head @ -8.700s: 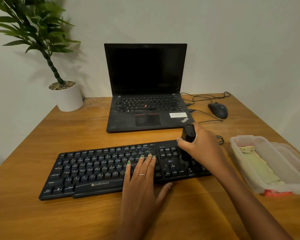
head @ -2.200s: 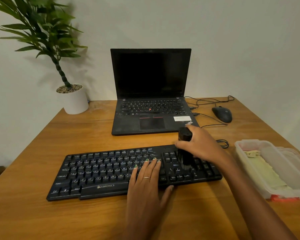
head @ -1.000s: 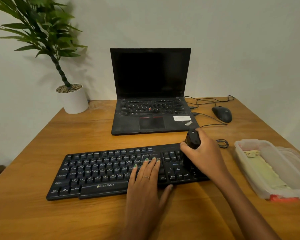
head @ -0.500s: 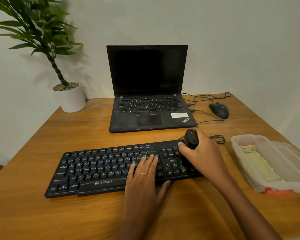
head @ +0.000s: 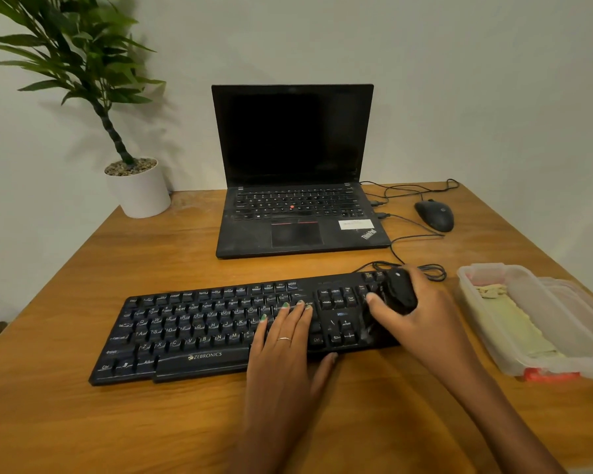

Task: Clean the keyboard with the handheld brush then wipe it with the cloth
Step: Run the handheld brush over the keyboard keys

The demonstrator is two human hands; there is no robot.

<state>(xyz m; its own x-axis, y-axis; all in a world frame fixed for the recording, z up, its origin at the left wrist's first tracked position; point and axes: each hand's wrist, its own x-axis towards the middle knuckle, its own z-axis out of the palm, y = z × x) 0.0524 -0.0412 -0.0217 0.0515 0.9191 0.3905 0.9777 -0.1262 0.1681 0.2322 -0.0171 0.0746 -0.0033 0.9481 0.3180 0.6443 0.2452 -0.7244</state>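
- Two hands are at the keyboard [head: 220, 330], which lies across the middle of the wooden desk [head: 83, 422], its front edge set back from the desk's near edge with bare wood before it.
- Behind the keyboard, a strip of bare wood separates it from the open laptop [head: 298, 217]; the mouse [head: 434, 215] sits to the laptop's right, well apart from the keyboard, and a coiled cable [head: 425, 270] lies just behind the keyboard's right end.
- Right of the keyboard, with a gap of wood between, stands a clear plastic container [head: 562, 330] near the desk's right edge; the cloth [head: 514, 330] lies folded inside it.
- Behind the keyboard's left end, at the desk's far corner, stands a potted plant [head: 137, 189].
- Left hand [head: 285, 357]: fingers straight and together, flat on the keys right of the letter block, thumb at the keyboard's front edge; it grasps nothing.
- Right hand [head: 421, 323]: fingers curled around the black brush [head: 399, 294], held over the keyboard's right end; the bristles are largely hidden, apparently down on the keys.
- Against half a second earlier, the brush sits further toward the keyboard's right end; the left hand has held its place.
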